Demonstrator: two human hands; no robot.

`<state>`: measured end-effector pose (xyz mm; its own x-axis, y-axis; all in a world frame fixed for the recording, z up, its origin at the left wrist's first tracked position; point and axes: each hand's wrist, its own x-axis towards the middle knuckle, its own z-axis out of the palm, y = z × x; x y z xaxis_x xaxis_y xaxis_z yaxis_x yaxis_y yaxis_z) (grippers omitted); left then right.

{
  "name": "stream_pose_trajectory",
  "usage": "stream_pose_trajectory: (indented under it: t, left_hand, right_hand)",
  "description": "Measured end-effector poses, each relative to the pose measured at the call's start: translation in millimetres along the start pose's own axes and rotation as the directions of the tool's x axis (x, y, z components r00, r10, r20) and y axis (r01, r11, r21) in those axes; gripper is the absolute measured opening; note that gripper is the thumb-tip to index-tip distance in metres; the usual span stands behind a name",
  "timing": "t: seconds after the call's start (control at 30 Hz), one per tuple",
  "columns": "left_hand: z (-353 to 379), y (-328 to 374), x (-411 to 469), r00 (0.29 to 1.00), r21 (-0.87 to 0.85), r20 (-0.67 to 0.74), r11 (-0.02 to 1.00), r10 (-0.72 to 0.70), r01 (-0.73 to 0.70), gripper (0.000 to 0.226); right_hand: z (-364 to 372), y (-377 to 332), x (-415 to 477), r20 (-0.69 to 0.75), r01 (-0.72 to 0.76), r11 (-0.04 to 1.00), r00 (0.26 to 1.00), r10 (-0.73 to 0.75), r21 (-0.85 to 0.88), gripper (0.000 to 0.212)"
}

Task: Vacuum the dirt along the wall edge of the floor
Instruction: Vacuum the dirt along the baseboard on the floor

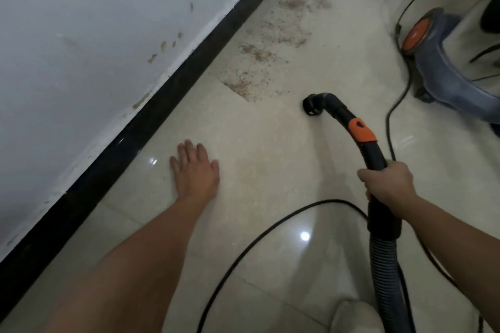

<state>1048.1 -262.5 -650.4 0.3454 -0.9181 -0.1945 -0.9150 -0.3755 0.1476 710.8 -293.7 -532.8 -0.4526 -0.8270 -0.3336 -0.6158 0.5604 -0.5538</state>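
Note:
Brown dirt (273,48) lies scattered over the beige tiled floor (270,149), in a band near the black skirting (151,105) under the white wall (81,35). My right hand (387,182) grips the black vacuum hose handle (362,138), which has an orange slider. Its curved black nozzle (311,106) touches the floor just right of the nearest dirt patch. My left hand (194,170) rests flat on the tiles with straight fingers, between the skirting and the nozzle.
The blue vacuum body (443,62) with an orange wheel stands at the right. A black power cord (270,232) loops across the floor below my hands and another stretch runs beside the vacuum. The ribbed hose (389,273) trails down to the bottom edge.

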Motion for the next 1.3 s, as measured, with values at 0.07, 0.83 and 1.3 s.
stream_pose_trajectory:
  t: [0.07, 0.83, 1.3]
  left_hand:
    - [6, 10, 13, 0.999, -0.014, -0.034, 0.999, -0.032, 0.032, 0.062]
    - [7, 36, 88, 0.969, -0.062, -0.227, 0.994, -0.098, 0.086, 0.066]
    - [3, 39, 89, 0.981, -0.003, -0.16, 0.994, -0.106, 0.106, 0.065]
  right_hand:
    - [6, -10, 20, 0.019, 0.005, 0.999, 1.0, -0.006, 0.041, 0.013]
    - [86, -78, 39, 0.283, 0.3, 0.953, 0.918, -0.279, -0.035, 0.016]
    - [128, -155, 67, 0.395, 0.392, 0.92, 0.846, -0.359, -0.002, 0.017]
